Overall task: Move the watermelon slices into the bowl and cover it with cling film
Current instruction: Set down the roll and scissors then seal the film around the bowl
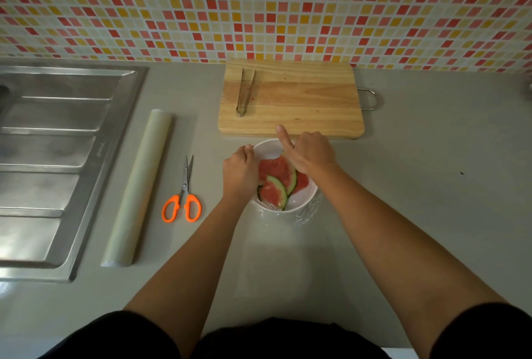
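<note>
A white bowl (299, 205) stands on the grey counter just in front of the cutting board. Several watermelon slices (273, 183) with green rind lie inside it. Clear cling film (309, 213) is stretched over the bowl and hangs crinkled down its near right side. My left hand (239, 170) rests on the bowl's left rim with its fingers curled around the edge and the film. My right hand (309, 154) lies over the bowl's far right side, thumb pointing up, fingers pressed down on the film.
A wooden cutting board (290, 99) with metal tongs (245, 92) on it lies behind the bowl. Orange-handled scissors (182, 200) and a cling film roll (138, 185) lie to the left. A steel sink drainer (51, 162) fills the far left.
</note>
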Demonstrator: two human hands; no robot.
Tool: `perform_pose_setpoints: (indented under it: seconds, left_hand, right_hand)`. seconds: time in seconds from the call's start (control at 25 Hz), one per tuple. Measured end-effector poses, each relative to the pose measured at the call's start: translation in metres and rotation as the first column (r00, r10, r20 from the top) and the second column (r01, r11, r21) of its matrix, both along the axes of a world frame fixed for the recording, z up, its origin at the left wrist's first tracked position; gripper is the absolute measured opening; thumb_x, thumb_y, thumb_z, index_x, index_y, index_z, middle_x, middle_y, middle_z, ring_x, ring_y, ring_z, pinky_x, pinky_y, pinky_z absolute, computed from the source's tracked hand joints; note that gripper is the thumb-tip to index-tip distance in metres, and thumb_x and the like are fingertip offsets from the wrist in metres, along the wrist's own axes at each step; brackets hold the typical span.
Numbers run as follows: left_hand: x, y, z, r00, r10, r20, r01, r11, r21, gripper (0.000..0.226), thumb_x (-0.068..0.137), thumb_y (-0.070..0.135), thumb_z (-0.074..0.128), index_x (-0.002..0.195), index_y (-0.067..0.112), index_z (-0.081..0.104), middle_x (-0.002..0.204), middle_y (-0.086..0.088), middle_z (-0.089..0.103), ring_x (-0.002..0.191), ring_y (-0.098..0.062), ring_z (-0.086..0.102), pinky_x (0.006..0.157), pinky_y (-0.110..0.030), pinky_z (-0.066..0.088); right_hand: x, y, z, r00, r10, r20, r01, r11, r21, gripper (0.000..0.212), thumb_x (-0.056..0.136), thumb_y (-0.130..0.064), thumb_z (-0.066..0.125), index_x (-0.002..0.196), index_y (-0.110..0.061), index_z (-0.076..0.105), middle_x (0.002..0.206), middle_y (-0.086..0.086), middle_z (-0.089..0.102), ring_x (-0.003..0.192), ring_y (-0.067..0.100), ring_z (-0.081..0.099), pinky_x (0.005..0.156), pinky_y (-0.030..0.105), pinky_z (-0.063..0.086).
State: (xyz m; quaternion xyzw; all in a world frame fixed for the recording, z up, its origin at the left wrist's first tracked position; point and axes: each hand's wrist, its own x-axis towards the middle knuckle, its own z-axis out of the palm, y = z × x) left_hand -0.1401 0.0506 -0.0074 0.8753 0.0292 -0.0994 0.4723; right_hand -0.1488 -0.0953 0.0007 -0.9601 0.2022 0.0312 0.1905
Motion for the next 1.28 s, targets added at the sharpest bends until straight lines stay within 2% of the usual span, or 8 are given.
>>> perform_pose_setpoints:
  seconds: [0.12, 0.2, 0.36, 0.52, 0.96, 1.04, 1.16, 1.28]
  left_hand:
    - [0.000, 0.000, 0.000, 1.000, -0.007, -0.006, 0.007, 1.000, 0.002, 0.039, 0.098, 0.023, 0.030, 0.065, 0.012, 0.046, 0.062, -0.003, 0.049, 0.060, -0.017, 0.044, 0.060, -0.034, 0.026]
    - [0.000, 0.000, -0.001, 1.000, -0.013, -0.007, 0.013, 1.000, 0.003, 0.039, 0.098, 0.023, 0.030, 0.067, 0.009, 0.048, 0.063, -0.003, 0.050, 0.061, -0.018, 0.044, 0.059, -0.034, 0.027]
    - [-0.001, 0.000, -0.001, 1.000, -0.012, -0.003, 0.012, 1.000, 0.008, 0.039, 0.099, 0.025, 0.029, 0.072, 0.007, 0.051, 0.063, -0.001, 0.049, 0.060, -0.010, 0.044, 0.060, -0.033, 0.027]
    - [-0.002, 0.000, -0.002, 1.000, -0.003, 0.007, 0.003, 1.000, 0.007, 0.038, 0.099, 0.024, 0.030, 0.071, 0.008, 0.051, 0.062, -0.001, 0.049, 0.059, -0.008, 0.044, 0.058, -0.029, 0.023]
    - [-0.003, 0.000, -0.004, 0.998, 0.029, 0.061, -0.030, 0.999, 0.011, 0.041, 0.098, 0.023, 0.034, 0.058, 0.020, 0.040, 0.057, 0.000, 0.046, 0.054, -0.009, 0.041, 0.049, -0.025, 0.028]
    - [-0.004, 0.002, -0.005, 0.996, 0.035, 0.087, -0.035, 0.999, 0.001, 0.038, 0.098, 0.021, 0.035, 0.062, 0.015, 0.044, 0.056, 0.002, 0.046, 0.054, -0.008, 0.042, 0.047, -0.021, 0.027]
    - [-0.007, 0.003, -0.007, 0.994, 0.045, 0.098, -0.043, 0.999, -0.020, 0.034, 0.099, 0.021, 0.036, 0.067, 0.013, 0.047, 0.056, 0.004, 0.046, 0.054, -0.007, 0.042, 0.050, -0.029, 0.020]
    - [-0.011, 0.003, -0.009, 0.993, 0.057, 0.107, -0.054, 0.998, -0.033, 0.034, 0.099, 0.022, 0.034, 0.077, 0.010, 0.057, 0.061, 0.003, 0.050, 0.057, -0.011, 0.045, 0.053, -0.029, 0.025]
  right_hand:
    - [0.001, -0.001, -0.001, 0.994, 0.020, 0.105, -0.022, 1.000, 0.019, 0.079, 0.085, -0.068, 0.012, 0.050, -0.005, 0.045, 0.054, 0.007, 0.046, 0.055, 0.025, 0.045, 0.057, 0.029, 0.032]
    - [0.001, -0.005, 0.000, 0.962, 0.144, 0.232, -0.194, 0.958, 0.212, 0.062, 0.093, -0.050, 0.020, 0.064, -0.006, 0.052, 0.066, 0.007, 0.058, 0.070, 0.028, 0.055, 0.064, 0.032, 0.039]
    - [0.001, -0.012, -0.001, 0.983, 0.178, 0.047, -0.178, 0.850, 0.495, 0.051, 0.097, -0.039, 0.025, 0.086, 0.000, 0.056, 0.089, 0.019, 0.063, 0.082, 0.030, 0.056, 0.070, 0.037, 0.040]
    - [0.006, -0.009, 0.003, 0.991, 0.128, -0.036, -0.100, 0.895, 0.435, 0.048, 0.096, -0.036, 0.021, 0.066, -0.005, 0.042, 0.067, 0.008, 0.047, 0.067, 0.024, 0.044, 0.053, 0.032, 0.030]
    - [0.005, 0.002, 0.005, 0.998, 0.061, -0.022, -0.054, 0.969, 0.242, 0.060, 0.095, -0.036, 0.016, 0.055, -0.004, 0.047, 0.070, 0.019, 0.052, 0.075, 0.033, 0.052, 0.068, 0.032, 0.033]
    - [0.006, 0.004, 0.008, 0.998, 0.044, -0.048, -0.029, 0.959, 0.283, 0.055, 0.096, -0.031, 0.017, 0.065, -0.002, 0.051, 0.079, 0.025, 0.056, 0.084, 0.038, 0.055, 0.069, 0.033, 0.034]
    - [0.007, 0.001, 0.013, 0.990, -0.029, -0.140, 0.083, 0.914, 0.398, 0.036, 0.095, -0.014, 0.019, 0.107, 0.004, 0.048, 0.112, 0.034, 0.055, 0.104, 0.045, 0.051, 0.079, 0.038, 0.038]
    - [0.006, 0.000, 0.019, 0.970, -0.083, -0.228, 0.183, 0.868, 0.461, 0.026, 0.094, -0.008, 0.019, 0.110, 0.000, 0.037, 0.121, 0.033, 0.051, 0.109, 0.044, 0.049, 0.079, 0.034, 0.033]
